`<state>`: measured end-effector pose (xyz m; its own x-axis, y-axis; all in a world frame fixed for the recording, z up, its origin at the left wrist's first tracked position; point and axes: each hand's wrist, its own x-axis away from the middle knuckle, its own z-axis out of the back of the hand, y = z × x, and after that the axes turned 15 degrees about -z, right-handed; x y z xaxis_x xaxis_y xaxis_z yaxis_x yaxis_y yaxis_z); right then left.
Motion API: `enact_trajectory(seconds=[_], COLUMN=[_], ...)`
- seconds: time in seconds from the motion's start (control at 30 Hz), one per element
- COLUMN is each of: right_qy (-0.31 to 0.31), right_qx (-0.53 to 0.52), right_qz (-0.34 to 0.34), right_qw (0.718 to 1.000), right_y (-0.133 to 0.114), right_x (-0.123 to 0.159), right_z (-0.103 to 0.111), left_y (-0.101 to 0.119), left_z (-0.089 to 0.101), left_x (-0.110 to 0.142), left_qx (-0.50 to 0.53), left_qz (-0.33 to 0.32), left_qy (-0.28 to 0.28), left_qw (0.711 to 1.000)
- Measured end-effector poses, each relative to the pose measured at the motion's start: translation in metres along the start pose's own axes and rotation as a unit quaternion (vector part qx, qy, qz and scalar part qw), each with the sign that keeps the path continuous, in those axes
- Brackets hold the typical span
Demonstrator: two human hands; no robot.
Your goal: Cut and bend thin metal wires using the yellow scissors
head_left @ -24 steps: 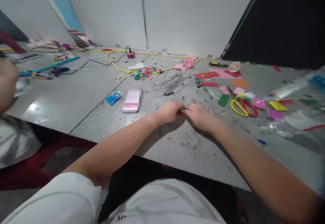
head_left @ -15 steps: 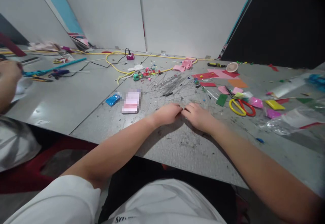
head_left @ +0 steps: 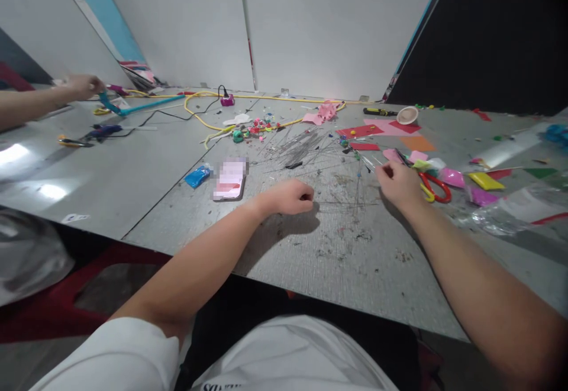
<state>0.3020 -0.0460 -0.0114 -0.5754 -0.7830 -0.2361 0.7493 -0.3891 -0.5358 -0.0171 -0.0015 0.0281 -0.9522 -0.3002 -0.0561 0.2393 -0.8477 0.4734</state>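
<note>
My left hand (head_left: 295,197) is closed in a pinch just above the table, in front of the phone. A thin wire (head_left: 341,203) runs rightward from its fingertips. To the right, my right hand (head_left: 399,185) has its fingers curled together beside the scissors (head_left: 437,187) with red and yellow handles. What those fingers hold, if anything, is hidden. Beyond my hands lies a loose pile of thin wires (head_left: 295,149). The phone (head_left: 229,179), its screen blurred, lies left of my left hand with a blue packet (head_left: 197,175) beside it.
Red paper (head_left: 359,131), a shallow cup (head_left: 407,115), a cutter (head_left: 380,112) and colourful packets (head_left: 486,181) lie at the right. A yellow cord (head_left: 266,96) crosses the back. At far left, another person's hand (head_left: 86,86) holds a blue strip (head_left: 109,104).
My hands were together at the middle; my right hand has moved right toward the scissors, while my left stays nearly in place. The other person's hand has reached farther back, moving the blue strip.
</note>
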Motion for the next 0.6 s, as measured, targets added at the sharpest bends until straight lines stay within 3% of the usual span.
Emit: enact_trajectory(seconds=[0.1, 0.33, 0.43, 0.6], right_qy=[-0.058, -0.084, -0.104, -0.088], right_qx=[0.027, 0.109, 0.137, 0.229], right_qz=[-0.012, 0.069, 0.041, -0.024], right_qw=[0.998, 0.988, 0.984, 0.969], right_y=[0.007, -0.008, -0.017, -0.016], right_x=[-0.003, 0.011, 0.015, 0.013], right_z=[-0.012, -0.014, -0.01, -0.007], left_y=[-0.002, -0.003, -0.003, -0.007], left_z=[0.0, 0.003, -0.001, -0.013], left_x=[0.002, 0.001, 0.0, -0.006], left_qx=[0.044, 0.208, 0.263, 0.27], left_qz=[-0.031, -0.057, -0.051, -0.054], left_qy=[-0.027, -0.026, 0.018, 0.15], left_qw=[0.998, 0.976, 0.963, 0.95])
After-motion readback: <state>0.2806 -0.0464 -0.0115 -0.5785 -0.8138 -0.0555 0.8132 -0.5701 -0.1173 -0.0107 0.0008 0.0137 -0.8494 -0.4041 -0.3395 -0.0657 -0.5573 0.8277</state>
